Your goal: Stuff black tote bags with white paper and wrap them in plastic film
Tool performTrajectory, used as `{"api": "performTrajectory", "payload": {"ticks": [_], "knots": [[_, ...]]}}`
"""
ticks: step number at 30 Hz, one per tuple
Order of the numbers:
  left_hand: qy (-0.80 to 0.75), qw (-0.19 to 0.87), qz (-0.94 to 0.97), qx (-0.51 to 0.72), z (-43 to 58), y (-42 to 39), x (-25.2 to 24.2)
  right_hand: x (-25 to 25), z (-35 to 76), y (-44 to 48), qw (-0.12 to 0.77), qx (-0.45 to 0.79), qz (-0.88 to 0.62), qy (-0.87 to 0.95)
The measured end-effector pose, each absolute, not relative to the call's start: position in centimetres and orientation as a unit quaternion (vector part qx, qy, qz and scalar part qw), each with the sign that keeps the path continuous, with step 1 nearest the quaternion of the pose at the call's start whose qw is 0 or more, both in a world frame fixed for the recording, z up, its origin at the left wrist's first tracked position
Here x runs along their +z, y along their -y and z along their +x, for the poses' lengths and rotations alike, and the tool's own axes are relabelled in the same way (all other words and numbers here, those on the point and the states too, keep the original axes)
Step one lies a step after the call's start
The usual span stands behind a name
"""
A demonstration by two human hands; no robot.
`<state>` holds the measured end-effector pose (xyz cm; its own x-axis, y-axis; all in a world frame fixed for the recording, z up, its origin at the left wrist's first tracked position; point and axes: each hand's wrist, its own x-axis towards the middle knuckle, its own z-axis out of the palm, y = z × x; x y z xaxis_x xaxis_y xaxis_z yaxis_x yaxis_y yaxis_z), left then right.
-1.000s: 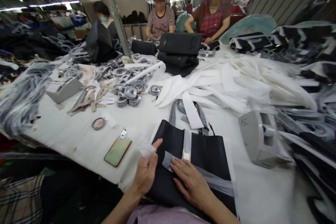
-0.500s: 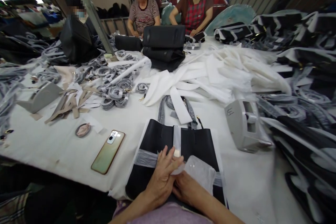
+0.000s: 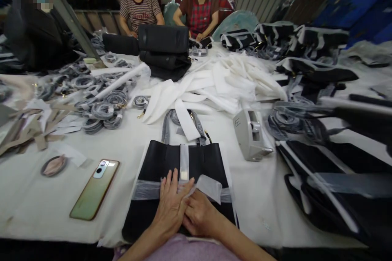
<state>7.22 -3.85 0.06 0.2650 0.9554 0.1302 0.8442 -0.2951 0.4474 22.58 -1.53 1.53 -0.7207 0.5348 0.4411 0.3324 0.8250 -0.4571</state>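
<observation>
Film (image 3: 210,188) is gripped in the curled right hand (image 3: 199,213), its loose end left sticking out. The left hand (image 3: 170,204) is laid palm-down, fingers extended, on a black bag (image 3: 202,163). The bag is laid on the white-covered counter (image 3: 257,200), between a phone (image 3: 94,191) and a grey dispenser (image 3: 248,136).

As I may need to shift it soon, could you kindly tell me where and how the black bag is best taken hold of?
Probably by its left and right edges, coming in from both sides together: the black bag lies flat with both edges showing, while a white strip lies across the handle at the far end.
</observation>
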Motion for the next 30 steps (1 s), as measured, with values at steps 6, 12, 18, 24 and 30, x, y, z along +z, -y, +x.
{"api": "performTrajectory", "payload": {"ticks": [6, 12, 18, 24, 30], "knots": [[-0.593, 0.1, 0.784, 0.157, 8.0, 4.0, 0.4, 5.5, 28.1, 5.1, 0.333, 0.284, -0.42, 0.795], [-0.589, 0.086, 0.79, 0.145, 8.3, 4.1, 0.6, 7.2, 29.8, 6.1, 0.436, 0.584, -0.621, 0.29], [-0.582, 0.065, 0.8, 0.133, 8.4, 4.1, 0.8, 6.5, 29.2, 4.0, 0.449, 0.561, -0.634, 0.286], [-0.58, 0.051, 0.803, 0.125, 8.9, 4.1, 1.7, 6.2, 30.6, 4.0, 0.442, 0.476, -0.682, 0.336], [-0.576, 0.048, 0.804, 0.139, 9.0, 4.1, 1.6, 5.3, 31.3, 3.6, 0.386, 0.403, -0.724, 0.404]]}}
